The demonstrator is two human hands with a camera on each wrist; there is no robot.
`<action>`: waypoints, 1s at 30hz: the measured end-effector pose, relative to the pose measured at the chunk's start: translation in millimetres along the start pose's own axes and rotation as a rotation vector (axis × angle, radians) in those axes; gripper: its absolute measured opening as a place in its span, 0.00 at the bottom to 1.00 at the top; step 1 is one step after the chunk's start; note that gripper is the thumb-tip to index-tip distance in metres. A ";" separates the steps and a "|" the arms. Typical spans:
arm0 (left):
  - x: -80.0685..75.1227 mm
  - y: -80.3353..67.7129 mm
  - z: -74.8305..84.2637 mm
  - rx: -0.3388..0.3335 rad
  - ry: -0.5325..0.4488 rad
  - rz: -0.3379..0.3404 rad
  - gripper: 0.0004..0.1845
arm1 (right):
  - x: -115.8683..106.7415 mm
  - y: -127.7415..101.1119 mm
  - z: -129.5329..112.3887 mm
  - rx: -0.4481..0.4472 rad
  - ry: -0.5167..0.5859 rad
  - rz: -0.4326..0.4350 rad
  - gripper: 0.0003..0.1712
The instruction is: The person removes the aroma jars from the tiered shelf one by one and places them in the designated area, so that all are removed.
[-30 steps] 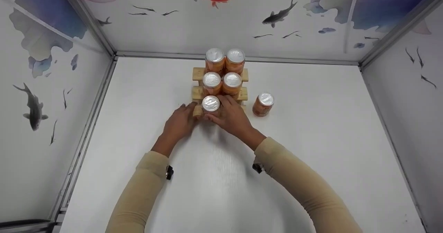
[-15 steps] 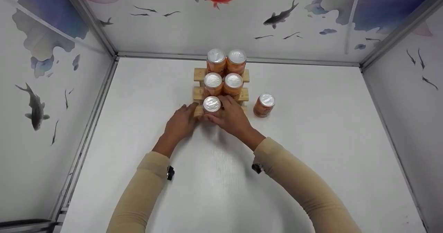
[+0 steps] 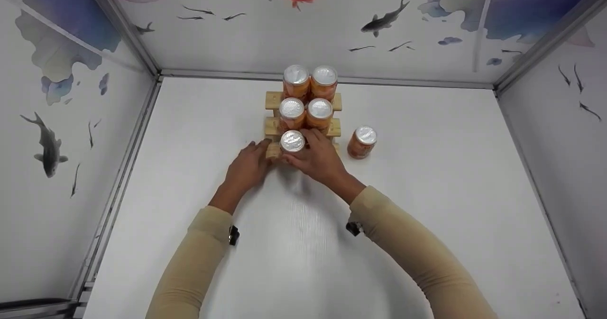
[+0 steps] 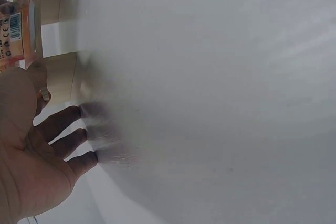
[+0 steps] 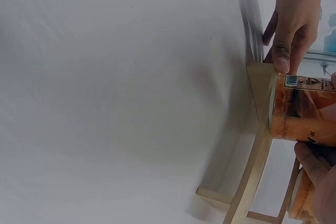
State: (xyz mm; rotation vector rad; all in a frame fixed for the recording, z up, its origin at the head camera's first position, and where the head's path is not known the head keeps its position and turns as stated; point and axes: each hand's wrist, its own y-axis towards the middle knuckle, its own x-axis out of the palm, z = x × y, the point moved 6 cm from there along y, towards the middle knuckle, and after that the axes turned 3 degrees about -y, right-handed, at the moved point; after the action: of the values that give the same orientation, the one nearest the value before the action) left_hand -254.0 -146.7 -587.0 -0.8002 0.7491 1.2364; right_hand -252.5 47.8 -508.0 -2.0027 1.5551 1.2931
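Observation:
A three-step wooden rack (image 3: 271,127) stands near the back of the table. My left hand (image 3: 247,168) grips the left end of its lowest step, thumb on top; in the left wrist view its other fingers (image 4: 68,142) reach down to the tabletop. On that same step, my right hand (image 3: 321,161) holds an upright can (image 3: 292,141) with a silver lid, fingers on its far side and thumb in front. Orange contents and a barcode label show on this can (image 5: 302,111) in the right wrist view. Its base is right at the step.
Two cans (image 3: 306,115) stand side by side on the middle step, and two more (image 3: 310,79) on the top step. Another can (image 3: 362,142) stands on the white table (image 3: 427,177) right of the rack. Printed panels (image 3: 332,30) wall in the back and sides.
The can in my right hand has shifted slightly to the right along the lowest step. My left hand keeps its hold on the rack's end.

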 end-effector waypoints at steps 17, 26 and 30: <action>-0.9 -0.8 1.4 0.018 -0.019 0.014 0.31 | -20.7 -16.0 13.0 -0.075 0.041 0.055 0.39; -1.4 -1.8 0.9 0.019 -0.058 -0.014 0.34 | -38.6 -28.2 29.0 -0.073 0.017 0.061 0.39; -1.5 -2.5 0.1 0.008 -0.060 -0.022 0.35 | -43.4 -32.6 36.5 -0.060 0.008 0.055 0.40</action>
State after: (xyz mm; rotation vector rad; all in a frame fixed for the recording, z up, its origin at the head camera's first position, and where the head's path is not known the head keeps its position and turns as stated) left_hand -251.8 -147.8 -585.4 -0.7595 0.6945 1.2321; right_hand -241.3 112.0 -503.3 -2.0169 1.6036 1.3692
